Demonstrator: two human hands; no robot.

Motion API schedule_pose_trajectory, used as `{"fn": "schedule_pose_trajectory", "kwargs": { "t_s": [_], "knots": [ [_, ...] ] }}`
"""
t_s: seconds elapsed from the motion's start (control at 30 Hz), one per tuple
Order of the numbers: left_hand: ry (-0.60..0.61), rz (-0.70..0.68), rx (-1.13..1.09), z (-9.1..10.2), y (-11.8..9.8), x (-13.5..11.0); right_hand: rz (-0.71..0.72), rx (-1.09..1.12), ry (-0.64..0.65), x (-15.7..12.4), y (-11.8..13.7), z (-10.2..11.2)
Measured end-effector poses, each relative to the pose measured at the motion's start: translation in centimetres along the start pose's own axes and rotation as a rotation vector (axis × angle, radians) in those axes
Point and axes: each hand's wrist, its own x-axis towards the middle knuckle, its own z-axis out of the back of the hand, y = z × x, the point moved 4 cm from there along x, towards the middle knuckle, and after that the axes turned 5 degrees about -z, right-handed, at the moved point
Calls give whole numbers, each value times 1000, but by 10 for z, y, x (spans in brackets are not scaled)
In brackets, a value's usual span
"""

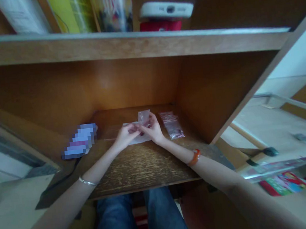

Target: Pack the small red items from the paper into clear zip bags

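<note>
Both my hands meet over the middle of the wooden desk (136, 167). My right hand (154, 129) pinches a small clear plastic bag (144, 116), which stands up above the fingers. Close against it, my left hand (127, 134) has its thumb and fingertips pressed together at the bag's lower part; whatever small thing may be between them is too small to make out. Under the hands lies a white sheet (138, 141), flat on the desk. Right of my right hand is a stack of clear plastic bags (172, 124), with something dark at its near end.
A phone (80, 141) with a blurred screen leans at the left, a dark cable running from it. Above, a shelf (134, 45) holds a white device (166, 10) on a red box (160, 26), and packages. A bed frame with a rail stands at the right.
</note>
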Motion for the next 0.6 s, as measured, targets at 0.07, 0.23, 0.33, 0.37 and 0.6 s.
{"fn": "schedule_pose_trajectory", "kwargs": {
  "t_s": [0.07,0.23,0.33,0.37,0.6],
  "knots": [
    [-1,45,-63,2,9,9,-39,46,31,0,1,-3],
    [-50,70,-114,10,15,9,-40,34,-51,4,5,2],
    [-58,114,-194,9,18,7,-58,19,-84,7,5,7],
    [-67,126,-213,9,19,6,-85,24,-82,7,3,8],
    [-190,170,-246,11,18,3,-159,48,30,6,3,3]
  ]
}}
